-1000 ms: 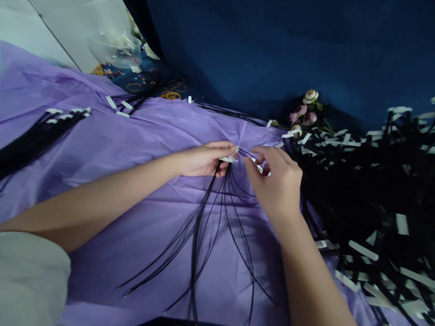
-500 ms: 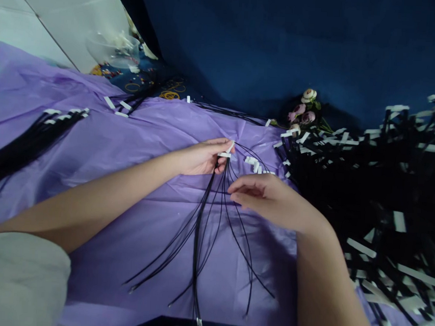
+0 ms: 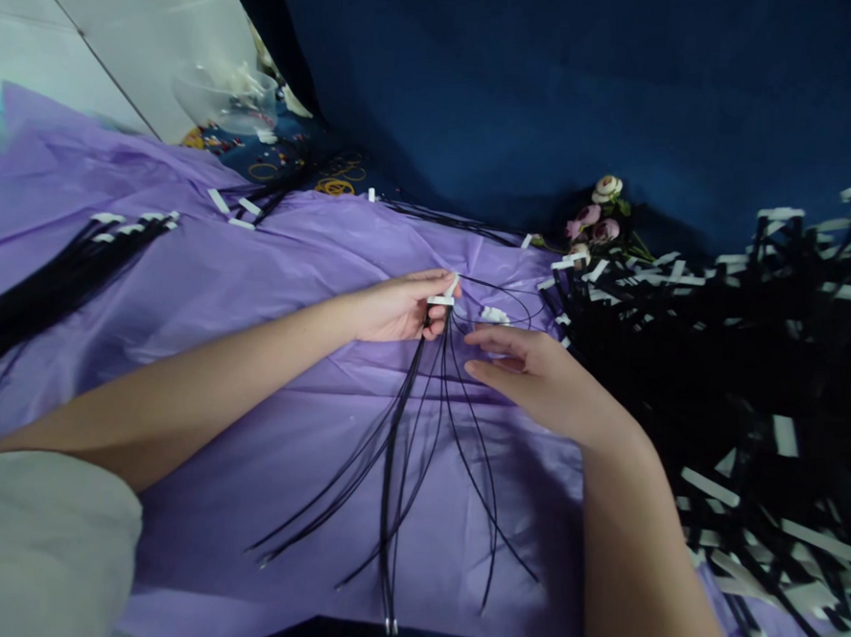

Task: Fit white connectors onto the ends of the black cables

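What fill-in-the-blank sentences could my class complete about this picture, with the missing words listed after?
1. The left hand holds a small piece whose colour is ____.
2. The thin strands running down from that hand are coloured ____.
3. The larger dark pile lies on the ____ side of the picture.
4. The sheet under the hands is coloured ____.

Missing words: white; black; right; purple.

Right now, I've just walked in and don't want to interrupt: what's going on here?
A person's left hand holds white pieces, with thin black cords trailing over a purple sheet. The right hand, open, is beside them; whether it touches a cord is unclear. A dark pile with white tabs lies at right.
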`<action>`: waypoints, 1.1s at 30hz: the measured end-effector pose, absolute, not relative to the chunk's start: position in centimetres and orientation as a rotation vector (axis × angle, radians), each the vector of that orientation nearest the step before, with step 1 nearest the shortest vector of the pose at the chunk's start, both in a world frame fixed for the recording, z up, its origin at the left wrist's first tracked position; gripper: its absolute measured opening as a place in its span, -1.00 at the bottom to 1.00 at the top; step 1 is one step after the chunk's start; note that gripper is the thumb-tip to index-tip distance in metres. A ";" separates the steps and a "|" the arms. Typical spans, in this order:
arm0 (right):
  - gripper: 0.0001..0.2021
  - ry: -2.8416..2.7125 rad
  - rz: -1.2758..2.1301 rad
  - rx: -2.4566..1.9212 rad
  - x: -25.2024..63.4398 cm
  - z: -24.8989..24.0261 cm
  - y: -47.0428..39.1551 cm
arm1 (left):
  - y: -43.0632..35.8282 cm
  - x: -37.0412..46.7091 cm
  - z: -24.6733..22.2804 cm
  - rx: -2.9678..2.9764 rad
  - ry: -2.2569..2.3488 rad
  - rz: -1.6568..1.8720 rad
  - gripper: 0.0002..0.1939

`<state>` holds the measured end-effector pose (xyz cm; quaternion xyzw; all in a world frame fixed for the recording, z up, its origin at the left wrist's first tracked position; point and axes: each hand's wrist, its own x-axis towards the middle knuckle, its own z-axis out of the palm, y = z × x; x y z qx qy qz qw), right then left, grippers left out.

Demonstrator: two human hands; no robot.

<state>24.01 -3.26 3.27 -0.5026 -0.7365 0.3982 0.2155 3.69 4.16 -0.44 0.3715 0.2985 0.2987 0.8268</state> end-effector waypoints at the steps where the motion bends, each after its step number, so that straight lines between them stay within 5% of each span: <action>1: -0.73 -2.046 1.083 -1.393 24.0 3.2 -3.2 | 4.2 3.7 -0.5 0.787 0.637 0.629 -0.79; 12: -0.94 -2.248 0.961 -1.404 23.1 4.0 -3.5 | 4.3 3.6 -0.7 0.791 0.632 0.623 -0.78; 24: -0.90 -2.233 0.930 -1.467 22.7 4.1 -3.7 | 4.4 3.6 -0.5 0.783 0.660 0.612 -0.78; 33: -0.85 -1.616 1.135 -1.496 24.2 3.9 -2.7 | 4.5 3.6 -0.8 0.814 0.636 0.632 -0.80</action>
